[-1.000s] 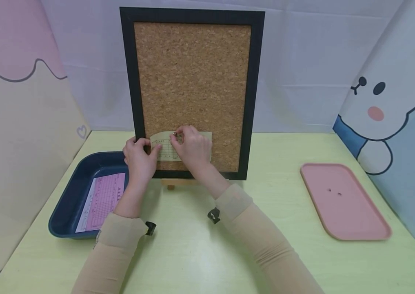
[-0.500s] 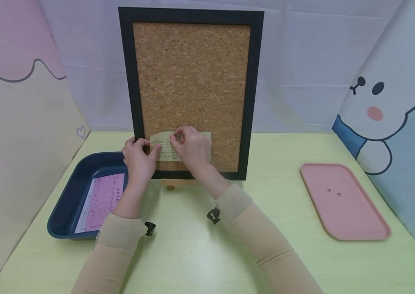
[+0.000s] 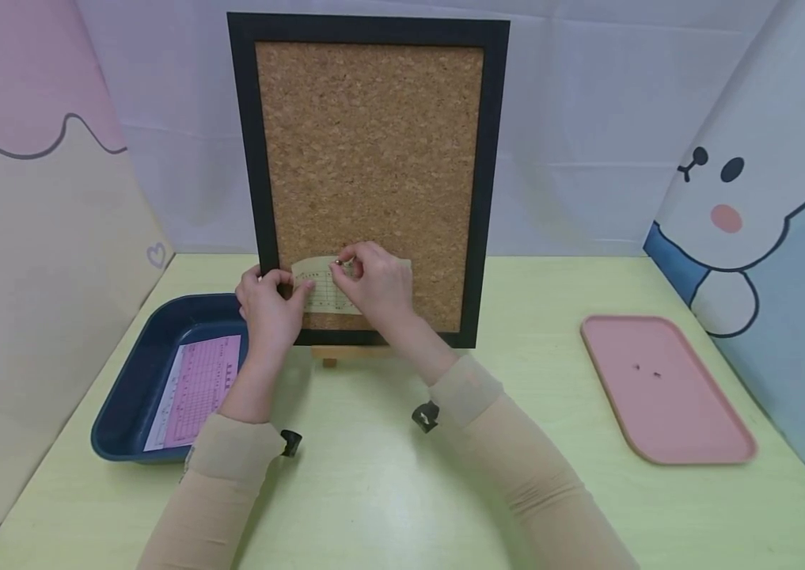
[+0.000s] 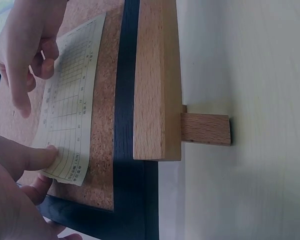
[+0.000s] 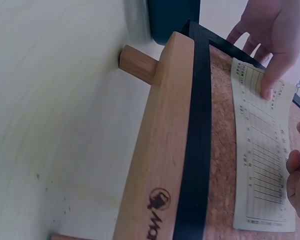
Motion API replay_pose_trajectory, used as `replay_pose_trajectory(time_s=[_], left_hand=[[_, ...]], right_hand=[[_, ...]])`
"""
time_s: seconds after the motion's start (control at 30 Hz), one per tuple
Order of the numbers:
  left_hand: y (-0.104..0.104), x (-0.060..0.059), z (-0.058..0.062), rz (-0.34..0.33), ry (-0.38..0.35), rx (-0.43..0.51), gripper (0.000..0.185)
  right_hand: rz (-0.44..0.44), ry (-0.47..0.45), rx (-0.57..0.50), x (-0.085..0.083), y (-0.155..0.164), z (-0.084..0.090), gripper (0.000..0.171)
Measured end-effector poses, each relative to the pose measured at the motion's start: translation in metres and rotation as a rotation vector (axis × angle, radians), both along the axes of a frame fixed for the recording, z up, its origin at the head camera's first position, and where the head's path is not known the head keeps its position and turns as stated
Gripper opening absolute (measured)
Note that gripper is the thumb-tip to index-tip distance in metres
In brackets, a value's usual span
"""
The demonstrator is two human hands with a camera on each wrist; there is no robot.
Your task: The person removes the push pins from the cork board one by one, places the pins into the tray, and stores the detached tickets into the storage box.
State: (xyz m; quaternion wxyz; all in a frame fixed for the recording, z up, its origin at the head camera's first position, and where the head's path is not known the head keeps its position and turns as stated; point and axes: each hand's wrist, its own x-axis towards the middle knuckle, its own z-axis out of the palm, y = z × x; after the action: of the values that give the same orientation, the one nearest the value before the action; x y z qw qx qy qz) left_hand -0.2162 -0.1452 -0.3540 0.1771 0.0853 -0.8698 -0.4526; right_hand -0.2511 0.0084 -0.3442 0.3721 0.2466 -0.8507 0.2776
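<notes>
A small metal pushpin (image 3: 339, 261) is pinched by right hand (image 3: 374, 286) fingers at top edge of a pale yellow printed paper slip (image 3: 322, 294). Slip's left end is pressed flat by left hand (image 3: 268, 305) w/ straight thumb, low on the black-framed cork board (image 3: 370, 150), upright on a wooden easel (image 4: 157, 85) on the green worktop (image 3: 374, 483).

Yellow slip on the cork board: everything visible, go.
The yellow slip is a pale yellow paper printed with a ruled table. It lies low on the cork board, bowing slightly off it. The left hand presses its left end with a straight finger; the right hand pinches a small metal pin at its top edge.
</notes>
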Motion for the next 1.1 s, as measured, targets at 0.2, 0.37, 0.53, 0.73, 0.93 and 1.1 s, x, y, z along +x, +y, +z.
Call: replay_pose_trajectory(time_s=[0.2,0.37,0.53,0.73,0.93,1.1], left_hand=[[-0.002,0.005,0.005,-0.006,-0.07,0.008,0.035],[-0.002,0.01,0.012,-0.002,-0.09,0.01,0.035],[-0.004,0.012,0.019,0.004,-0.084,0.021,0.033],[-0.008,0.014,0.022,-0.004,-0.056,0.026,0.031],[-0.012,0.018,0.028,0.004,-0.018,0.025,0.028],[-0.017,0.02,0.034,-0.014,0.029,-0.019,0.029]], right_hand=[[0.025,-0.021,0.03,0.004,0.011,0.008,0.014],[0.034,-0.038,0.042,0.01,0.023,0.017,0.014],[0.029,-0.056,0.056,0.015,0.033,0.028,0.014],[0.043,-0.063,0.05,0.023,0.045,0.039,0.015],[0.057,-0.047,0.052,0.027,0.058,0.049,0.013],[0.068,-0.034,0.062,0.029,0.071,0.057,0.013]])
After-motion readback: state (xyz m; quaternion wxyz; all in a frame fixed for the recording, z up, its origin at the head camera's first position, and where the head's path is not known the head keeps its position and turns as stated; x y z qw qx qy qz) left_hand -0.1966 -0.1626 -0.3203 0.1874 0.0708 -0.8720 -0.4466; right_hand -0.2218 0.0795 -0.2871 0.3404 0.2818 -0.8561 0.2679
